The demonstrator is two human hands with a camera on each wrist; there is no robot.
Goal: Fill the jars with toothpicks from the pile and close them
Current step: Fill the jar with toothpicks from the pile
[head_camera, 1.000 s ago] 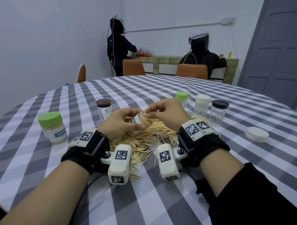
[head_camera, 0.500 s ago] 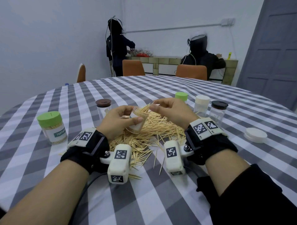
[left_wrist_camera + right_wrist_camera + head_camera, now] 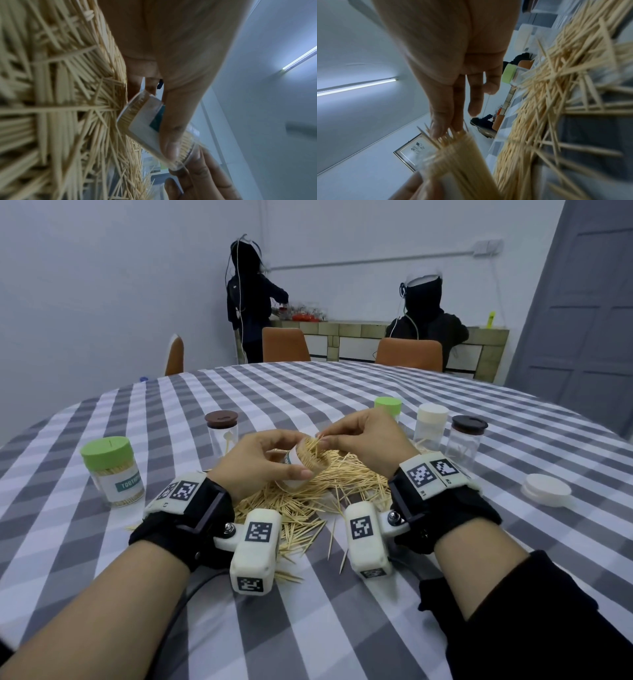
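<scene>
My left hand (image 3: pixel 270 460) grips a clear labelled jar (image 3: pixel 301 462), lidless, tilted with its mouth toward the right and packed with toothpicks. In the left wrist view the thumb lies across the jar (image 3: pixel 154 129). My right hand (image 3: pixel 363 440) pinches a few toothpicks (image 3: pixel 317 441) at the jar's mouth; in the right wrist view the thumb and forefinger meet at the protruding tips (image 3: pixel 443 136). Below both hands the toothpick pile (image 3: pixel 318 501) spreads over the checked tablecloth (image 3: pixel 342 628).
A full green-lidded jar (image 3: pixel 111 470) stands at the left, a brown-lidded jar (image 3: pixel 222 433) behind it. Green-lidded (image 3: pixel 387 407), white-lidded (image 3: pixel 431 422) and dark-lidded (image 3: pixel 467 440) jars stand at the right. A loose white lid (image 3: pixel 546 489) lies far right. Two people work at a counter beyond.
The right hand drew away from the jar's mouth half a second ago and is back at it now, pinching toothpicks. The left hand kept hold of the tilted jar.
</scene>
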